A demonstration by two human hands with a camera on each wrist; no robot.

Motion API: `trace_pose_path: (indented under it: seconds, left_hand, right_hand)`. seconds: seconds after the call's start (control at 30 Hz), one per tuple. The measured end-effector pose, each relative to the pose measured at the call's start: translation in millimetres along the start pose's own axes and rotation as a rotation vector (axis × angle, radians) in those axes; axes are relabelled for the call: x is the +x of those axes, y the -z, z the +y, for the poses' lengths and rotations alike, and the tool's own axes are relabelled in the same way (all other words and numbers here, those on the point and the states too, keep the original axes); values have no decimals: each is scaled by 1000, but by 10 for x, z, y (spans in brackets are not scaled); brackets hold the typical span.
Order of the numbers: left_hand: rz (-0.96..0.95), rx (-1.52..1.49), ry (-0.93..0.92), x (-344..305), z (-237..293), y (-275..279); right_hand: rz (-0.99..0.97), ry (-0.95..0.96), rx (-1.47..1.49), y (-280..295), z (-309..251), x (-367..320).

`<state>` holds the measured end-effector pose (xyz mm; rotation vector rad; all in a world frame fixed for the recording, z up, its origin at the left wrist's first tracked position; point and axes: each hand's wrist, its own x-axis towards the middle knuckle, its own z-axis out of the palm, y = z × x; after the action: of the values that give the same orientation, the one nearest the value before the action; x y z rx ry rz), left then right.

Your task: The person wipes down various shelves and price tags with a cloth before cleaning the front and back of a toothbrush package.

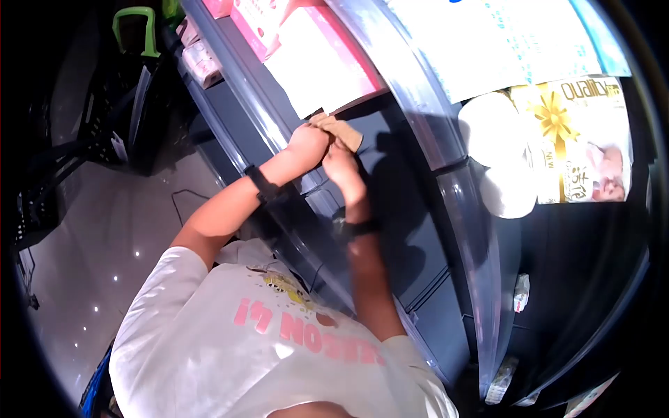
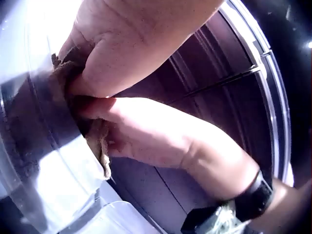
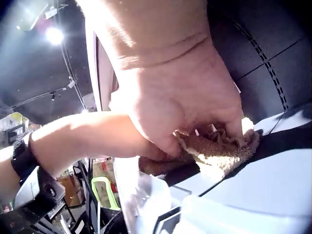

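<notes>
The bare left hand (image 1: 309, 148) and bare right hand (image 1: 341, 167) sit close together in front of the white-shirted torso (image 1: 279, 327), fingers curled inward on both. The left forearm (image 1: 226, 207) angles inward; the right forearm (image 1: 369, 275) reaches forward. A black band circles each wrist (image 1: 262, 184).
</notes>
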<state>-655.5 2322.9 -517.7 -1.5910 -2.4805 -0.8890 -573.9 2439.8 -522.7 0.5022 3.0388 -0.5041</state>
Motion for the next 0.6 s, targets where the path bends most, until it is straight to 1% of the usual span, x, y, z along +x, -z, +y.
trace_pose_path:
  seconds: [0.03, 0.07, 0.13, 0.2, 0.23, 0.27, 0.33, 0.37, 0.4, 0.47, 0.5, 0.53, 0.57, 0.6]
  left_hand:
    - [-6, -48, 38, -38, 15, -10]
    - [-97, -63, 39, -88, 91, 183]
    - [-34, -125, 17, -217, 121, 191]
    - [117, -209, -54, -309, 99, 61]
    - [81, -185, 4, -326, 173, 158]
    - [-10, -131, 32, -304, 218, 271]
    - [-84, -86, 74, -211, 167, 177]
    - [-74, -96, 72, -188, 158, 141]
    - [-15, -125, 44, -172, 125, 85]
    - [-62, -126, 25, -175, 149, 213]
    - [-63, -141, -18, -153, 98, 167]
    - [-70, -152, -58, -157, 91, 282]
    - [-144, -125, -43, -175, 126, 387]
    - [-98, -205, -52, -210, 123, 424]
  right_hand:
    - [38, 6, 5, 46, -141, -149]
    - [-34, -5, -90, 50, -197, -250]
    - [66, -26, -174, 138, -470, -519]
    - [147, -49, -134, 8, -376, -570]
    - [131, -106, -110, 47, -418, -549]
    - [158, -93, -90, 51, -397, -511]
    - [186, -102, -93, 67, -357, -427]
    - [204, -127, -94, 69, -346, -407]
    - [214, -128, -75, 108, -372, -406]
    - [345, -30, 63, -42, -178, -334]
    - [280, -90, -62, 117, -318, -375]
    - [287, -100, -30, 195, -396, -400]
    - [350, -27, 180, 176, -368, -401]
    - [410, 57, 390, 146, -351, -402]
